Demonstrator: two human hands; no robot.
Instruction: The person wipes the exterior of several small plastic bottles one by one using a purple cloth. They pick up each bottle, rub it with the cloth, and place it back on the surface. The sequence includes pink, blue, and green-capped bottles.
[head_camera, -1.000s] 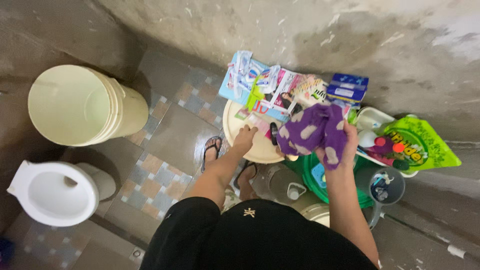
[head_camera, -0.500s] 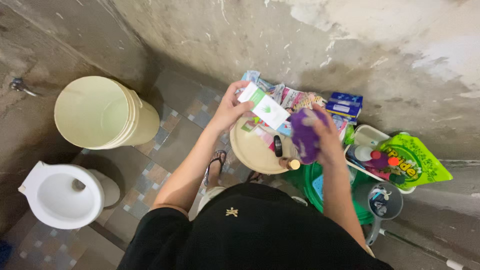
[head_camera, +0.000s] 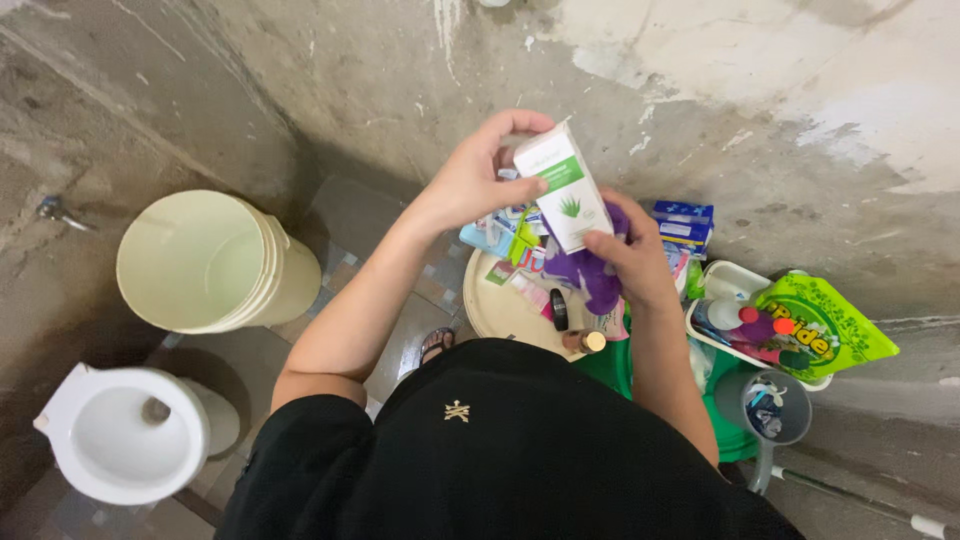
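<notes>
Left hand (head_camera: 470, 180) is closed on a white-and-green carton (head_camera: 566, 188), raised above the round cream tray (head_camera: 495, 305). Right hand (head_camera: 625, 255) pinches its lower corner while bunching purple cloth (head_camera: 590, 275). Divided grip risks dropping the carton.

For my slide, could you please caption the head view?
Both hands, left hand and right hand, hold a white-and-green box.
</notes>
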